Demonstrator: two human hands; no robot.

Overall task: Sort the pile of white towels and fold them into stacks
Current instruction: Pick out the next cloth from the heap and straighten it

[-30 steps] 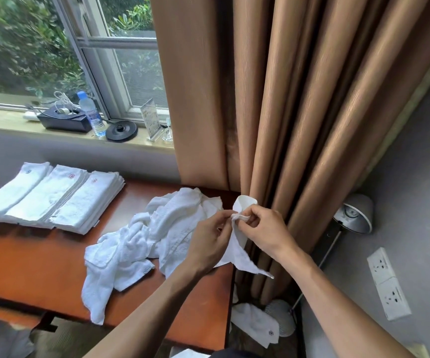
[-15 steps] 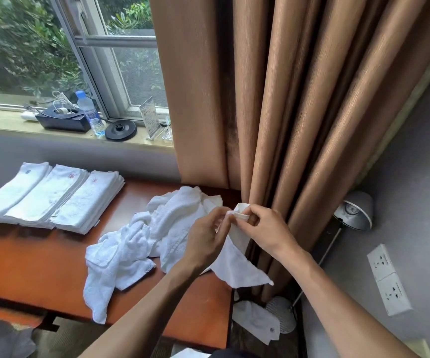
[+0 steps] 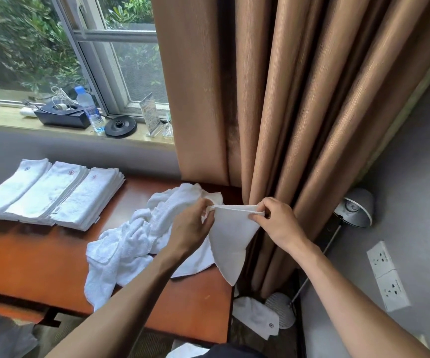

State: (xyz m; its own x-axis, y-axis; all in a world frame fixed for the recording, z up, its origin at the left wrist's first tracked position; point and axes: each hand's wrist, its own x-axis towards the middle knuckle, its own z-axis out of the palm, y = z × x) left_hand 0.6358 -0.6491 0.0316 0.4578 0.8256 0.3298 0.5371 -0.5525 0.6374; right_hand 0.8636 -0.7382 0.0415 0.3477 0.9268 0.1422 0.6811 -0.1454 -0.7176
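Draws the towel (image 3: 230, 239) open, top edge now taut where bunched half a second ago. Pinches one corner in the left hand (image 3: 190, 227), the other in the right hand (image 3: 278, 223). Hangs it over the table (image 3: 28, 262) edge, beside the pile (image 3: 131, 241). Probably readies a first fold, bound for the stacks (image 3: 53, 192).

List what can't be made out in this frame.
Head view:
- Towel pile: count unclear, tangled, partly behind the left forearm.
- Held towel: corners covered by the fingers of left hand and right hand.
- Folded stacks: logos too small.
- Floor towel: cut by the table edge.
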